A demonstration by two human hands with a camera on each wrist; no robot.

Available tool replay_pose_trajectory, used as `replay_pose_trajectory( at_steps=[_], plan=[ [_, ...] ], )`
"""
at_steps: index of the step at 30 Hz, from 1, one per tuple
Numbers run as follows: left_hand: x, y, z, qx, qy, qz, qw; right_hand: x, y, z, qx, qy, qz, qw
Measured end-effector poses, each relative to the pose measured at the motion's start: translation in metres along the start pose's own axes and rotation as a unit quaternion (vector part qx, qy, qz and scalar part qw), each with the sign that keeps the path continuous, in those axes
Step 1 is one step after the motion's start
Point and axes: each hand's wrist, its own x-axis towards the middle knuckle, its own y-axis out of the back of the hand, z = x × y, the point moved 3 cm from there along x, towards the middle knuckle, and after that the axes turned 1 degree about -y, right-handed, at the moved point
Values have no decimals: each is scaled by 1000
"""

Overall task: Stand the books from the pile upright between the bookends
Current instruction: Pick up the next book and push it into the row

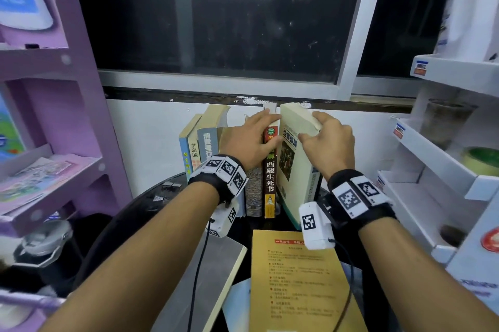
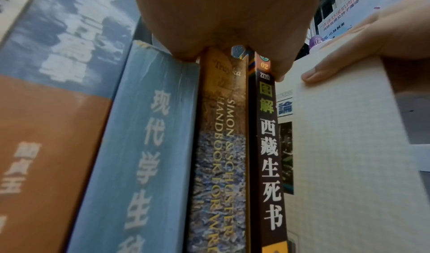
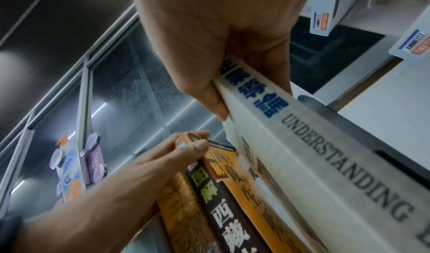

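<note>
Several books stand upright in a row against the wall. My left hand (image 1: 259, 137) lies over the top of the dark-spined book (image 1: 270, 177), its fingers and thumb pinching the top corner (image 3: 195, 144). My right hand (image 1: 324, 132) grips the top of a thick white book (image 1: 297, 169) at the row's right end, thumb on its left cover. The white book leans slightly, its spine (image 3: 314, 146) beside a grey metal bookend (image 3: 363, 128). A yellow book (image 1: 299, 283) and a grey book (image 1: 205, 277) lie flat near me.
The books are on a round black table (image 1: 140, 210) below a dark window. A purple shelf unit (image 1: 54, 169) stands close on the left, and a white shelf unit (image 1: 432, 159) holding a tape roll (image 1: 480, 161) on the right.
</note>
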Motion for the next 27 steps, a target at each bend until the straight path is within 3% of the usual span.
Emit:
replay_pose_trajectory(
  at_steps=[9,18,22,27],
  plan=[
    [0,1,3,-3,-23,34,999,16,-40,11,30,-15,9,999],
    [1,0,-4,-50,-18,8,999,28,-64,12,-25,-1,-6,1000],
    [0,1,-6,-67,-16,-2,998,31,-59,13,-10,24,-60,998],
    [0,3,-6,-72,-17,-9,997,25,-48,17,66,57,-208,974]
  ],
)
